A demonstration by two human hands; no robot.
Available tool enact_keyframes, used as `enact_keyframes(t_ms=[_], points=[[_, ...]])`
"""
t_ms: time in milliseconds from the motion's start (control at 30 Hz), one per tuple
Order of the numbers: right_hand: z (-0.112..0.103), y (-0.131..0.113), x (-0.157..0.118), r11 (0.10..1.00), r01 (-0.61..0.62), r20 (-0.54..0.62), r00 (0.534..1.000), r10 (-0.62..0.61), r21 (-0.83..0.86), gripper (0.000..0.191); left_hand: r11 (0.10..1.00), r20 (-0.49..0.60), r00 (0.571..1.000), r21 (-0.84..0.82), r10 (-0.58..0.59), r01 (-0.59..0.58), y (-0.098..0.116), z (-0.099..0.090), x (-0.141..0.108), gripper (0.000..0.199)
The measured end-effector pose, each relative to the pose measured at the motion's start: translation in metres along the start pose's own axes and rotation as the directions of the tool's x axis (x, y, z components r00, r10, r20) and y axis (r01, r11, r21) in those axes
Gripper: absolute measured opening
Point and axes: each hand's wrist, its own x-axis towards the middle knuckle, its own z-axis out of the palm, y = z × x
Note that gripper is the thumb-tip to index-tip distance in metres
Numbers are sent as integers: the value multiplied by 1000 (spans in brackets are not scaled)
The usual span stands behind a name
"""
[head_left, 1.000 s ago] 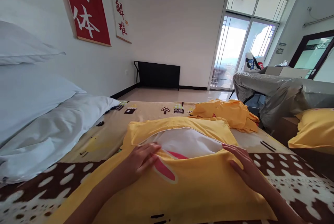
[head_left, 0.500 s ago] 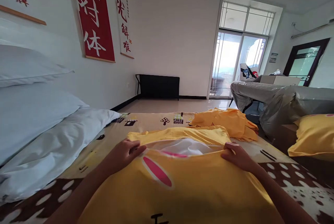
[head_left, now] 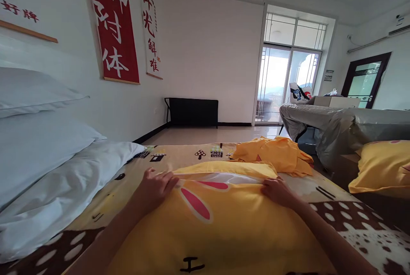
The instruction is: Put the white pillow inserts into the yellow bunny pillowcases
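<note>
A yellow pillowcase (head_left: 237, 219) with pink bunny-ear shapes lies in front of me on the bed, bulging over a white pillow (head_left: 224, 177) that shows through its narrow opening at the far edge. My left hand (head_left: 160, 183) is closed on the left corner of that opening. At the right end of the opening, my right hand (head_left: 276, 190) has its fingers curled round the yellow edge.
White pillows (head_left: 48, 138) are stacked at the left. Crumpled orange-yellow cloth (head_left: 273, 154) lies beyond my right hand on the patterned bedspread (head_left: 128, 185). Another yellow pillow (head_left: 381, 166) is at the right, near a plastic-covered table (head_left: 320, 115).
The opening has narrowed and less of the white pillow shows. My right hand has moved slightly left with the edge. The view has tilted up a little.
</note>
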Motion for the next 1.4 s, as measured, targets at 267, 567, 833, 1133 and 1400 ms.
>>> enact_keyframes(t_ms=[267,567,833,1133,1400], points=[[6,-25,0,995,43,61,997,-49,95,22,995,122,992,-103,0,13,23,12,-4,37],[6,-106,24,915,297,-10,952,-306,273,29,892,175,957,-432,230,-135,104,17,22,37],[38,-42,20,943,41,161,982,-99,330,43,899,208,978,-432,31,63,73,63,14,45],[30,-68,15,954,-65,115,993,32,294,28,984,153,988,-165,-35,61,100,45,34,25],[17,-126,23,945,129,9,990,-138,301,32,993,29,995,-63,98,-96,137,45,68,28]])
